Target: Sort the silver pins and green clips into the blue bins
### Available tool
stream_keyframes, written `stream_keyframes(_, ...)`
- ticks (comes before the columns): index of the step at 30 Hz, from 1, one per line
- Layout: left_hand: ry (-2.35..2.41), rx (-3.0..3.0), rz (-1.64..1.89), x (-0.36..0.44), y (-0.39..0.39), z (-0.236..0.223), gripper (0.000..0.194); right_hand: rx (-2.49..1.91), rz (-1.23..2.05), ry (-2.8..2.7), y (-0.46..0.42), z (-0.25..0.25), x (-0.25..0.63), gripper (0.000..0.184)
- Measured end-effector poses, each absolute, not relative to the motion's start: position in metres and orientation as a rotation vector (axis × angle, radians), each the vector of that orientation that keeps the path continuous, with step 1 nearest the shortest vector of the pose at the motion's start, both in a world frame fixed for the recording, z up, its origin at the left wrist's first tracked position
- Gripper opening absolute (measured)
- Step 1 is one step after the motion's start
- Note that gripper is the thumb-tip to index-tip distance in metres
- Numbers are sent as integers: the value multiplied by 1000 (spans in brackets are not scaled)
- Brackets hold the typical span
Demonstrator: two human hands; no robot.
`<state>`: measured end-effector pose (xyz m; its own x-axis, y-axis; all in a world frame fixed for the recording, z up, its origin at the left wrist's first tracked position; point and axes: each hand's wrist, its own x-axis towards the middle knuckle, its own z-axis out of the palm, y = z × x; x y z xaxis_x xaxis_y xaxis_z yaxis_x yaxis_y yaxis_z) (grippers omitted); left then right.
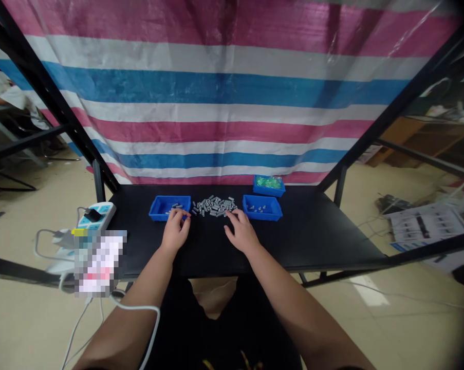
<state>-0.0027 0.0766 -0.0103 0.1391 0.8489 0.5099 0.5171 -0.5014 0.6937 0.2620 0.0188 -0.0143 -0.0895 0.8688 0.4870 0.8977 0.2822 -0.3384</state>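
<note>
Left hand point(175, 229) was at left blue bin point(158, 217), grip unreadable | right hand point(242, 234), thumb and fingers apart, was at heaped grey cylinders point(214, 206) beside that bin | careless sweep risked rolling some away

A heap of grey cylinders point(215, 207) is flanked on the desk point(312, 234) by a left tray point(160, 206) and a right tray point(271, 208). The left hand point(176, 229) is held at the left tray's near corner; the heap's near edge is reached by the right hand point(242, 232). Behind, a striped sheet point(224, 87) is hung.
</note>
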Motion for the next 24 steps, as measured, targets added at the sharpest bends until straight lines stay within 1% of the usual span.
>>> stream_keyframes(3,1327,2074,1306,-3,77,-12,10,-1666,-59,-2003,21,-16,259,55)
stream_keyframes(6,1345,2063,1321,-3,77,-13,11,-1693,-59,-2023,22,-17,259,49)
stream_keyframes(8,1355,2056,1339,-3,77,-13,12,-1666,-43,-2024,23,-17,260,40)
stream_keyframes(12,1358,2056,1378,-3,78,-13,14,-1576,14,-2000,24,-20,262,14)
stream_keyframes(13,1374,2059,1394,-3,77,-13,14,-1560,27,-1985,25,-21,263,13)
stream_keyframes(16,1492,2049,1468,-1,71,-10,13,-1496,79,-1945,25,-22,265,17)
stream_keyframes(18,1525,2071,1499,3,65,-6,11,-1389,132,-1955,24,-20,263,17)
stream_keyframes(20,1410,2185,1424,9,57,0,11,-1245,177,-2003,21,-18,259,15)
stream_keyframes(24,916,2454,960,22,47,5,22,-1033,203,-2144,18,-16,248,13)
